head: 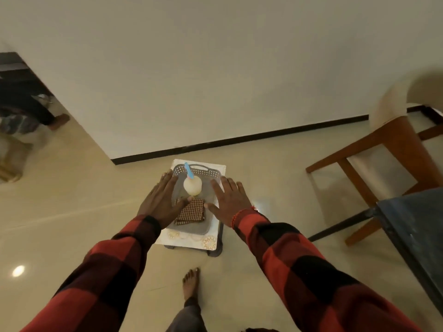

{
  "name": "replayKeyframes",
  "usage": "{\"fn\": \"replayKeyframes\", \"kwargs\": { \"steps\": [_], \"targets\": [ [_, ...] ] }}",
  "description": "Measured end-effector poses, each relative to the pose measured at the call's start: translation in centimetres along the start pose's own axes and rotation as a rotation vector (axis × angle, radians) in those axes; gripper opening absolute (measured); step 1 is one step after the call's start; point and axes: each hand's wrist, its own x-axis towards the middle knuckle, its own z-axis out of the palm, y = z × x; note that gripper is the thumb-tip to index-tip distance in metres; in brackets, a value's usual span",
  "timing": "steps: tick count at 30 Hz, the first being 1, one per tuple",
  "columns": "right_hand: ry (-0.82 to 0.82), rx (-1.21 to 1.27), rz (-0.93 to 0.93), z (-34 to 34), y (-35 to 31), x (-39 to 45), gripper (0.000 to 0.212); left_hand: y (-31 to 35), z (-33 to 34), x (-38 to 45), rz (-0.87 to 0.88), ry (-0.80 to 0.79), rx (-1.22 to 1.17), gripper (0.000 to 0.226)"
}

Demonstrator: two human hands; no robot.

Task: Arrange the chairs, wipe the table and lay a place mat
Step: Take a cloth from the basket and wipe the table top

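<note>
Beige tiled floor point(72, 212) by a white wall point(215, 68); we reach both hands down over a grey tray point(191, 230).

Left hand point(159, 202) and right hand point(231, 200) are spread flat, fingers straight, gripping nothing, one over each side of the tray. Tray sits on a white place mat point(191, 240) on the floor, holding a white spray bottle point(192, 185) and a folded checked cloth point(191, 211). Wooden chair point(388, 149) stands right, dark table point(417, 226) edge near it.
</note>
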Motion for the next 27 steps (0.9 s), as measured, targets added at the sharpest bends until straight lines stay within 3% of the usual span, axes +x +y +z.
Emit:
{"fn": "replayKeyframes", "kwargs": {
  "steps": [8, 18, 27],
  "targets": [
    [-0.15, 0.099, 0.178, 8.1, -2.4, 8.8, 0.074, -9.2, 4.8, 9.8, 0.052, -0.198, -0.058, 0.08],
    [-0.303, 0.285, 0.317, 20.8, -3.3, 15.2, 0.075, -15.7, 15.1, 13.8, 0.002, -0.374, -0.068, 0.076],
    [-0.334, 0.462, 0.584, 27.2, -2.0, 19.7, 0.075, -19.5, 23.0, 15.6, -0.324, -0.406, -0.269, 0.05]
  ]
}}
